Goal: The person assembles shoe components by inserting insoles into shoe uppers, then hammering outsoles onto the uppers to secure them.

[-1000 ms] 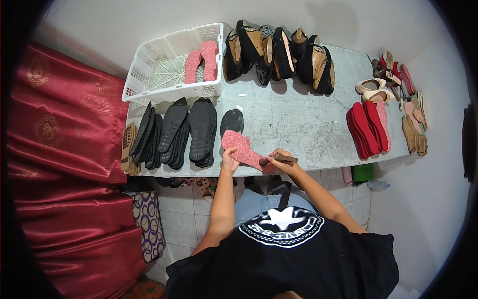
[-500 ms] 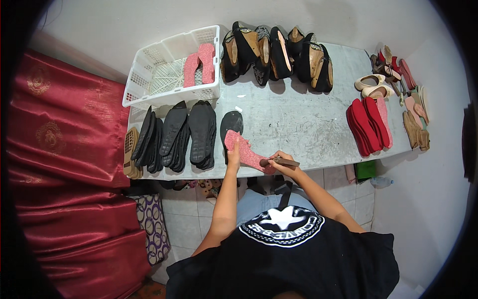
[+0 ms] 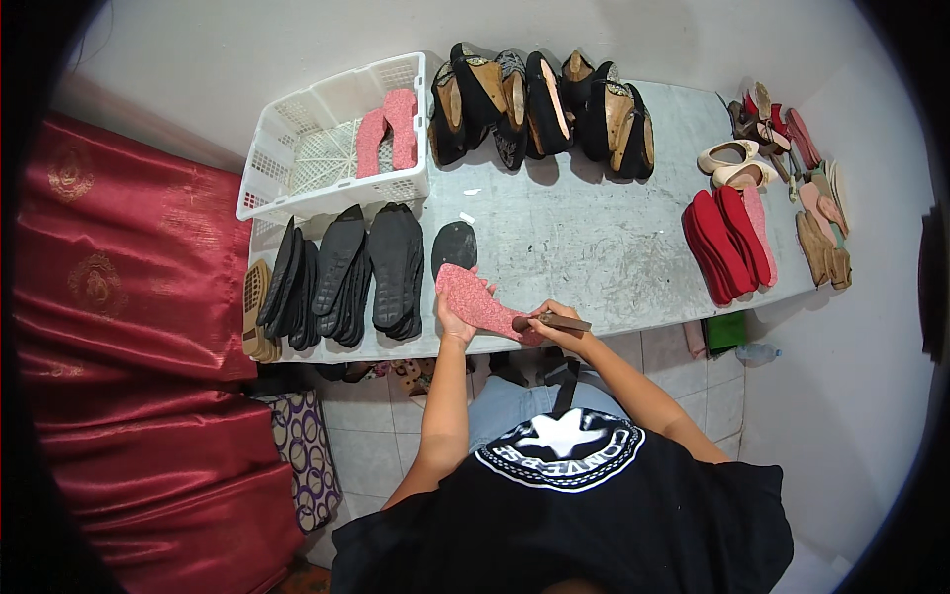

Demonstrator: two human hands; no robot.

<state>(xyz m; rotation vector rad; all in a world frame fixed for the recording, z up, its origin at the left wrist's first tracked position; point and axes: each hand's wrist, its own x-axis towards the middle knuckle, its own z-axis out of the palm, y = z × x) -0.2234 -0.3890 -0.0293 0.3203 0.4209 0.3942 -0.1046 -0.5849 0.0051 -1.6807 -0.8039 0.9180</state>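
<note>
A pink speckled shoe sole (image 3: pixel 477 300) is held slantwise at the table's front edge. My left hand (image 3: pixel 454 319) supports its wide end, with fingertips showing past the far edge. My right hand (image 3: pixel 557 328) is closed around a flat brown tool (image 3: pixel 566 322), pinched like a pen. The tool's dark rounded end meets the narrow end of the pink sole; what kind of tool it is cannot be made out. Partly behind the pink sole, a black sole (image 3: pixel 454 245) lies on the table.
Stacks of black soles (image 3: pixel 396 272) and tan soles (image 3: pixel 260 312) line the left. Behind them, a white basket (image 3: pixel 334 196) holds pink soles. Black shoes (image 3: pixel 549 104) stand along the back; red soles (image 3: pixel 708 247) and cream flats (image 3: pixel 727 155) lie right on the grey table (image 3: pixel 584 223).
My left hand has shifted from gripping over the pink sole to supporting its wide end from beneath, so more of its surface shows. The right hand stays at the narrow end.
</note>
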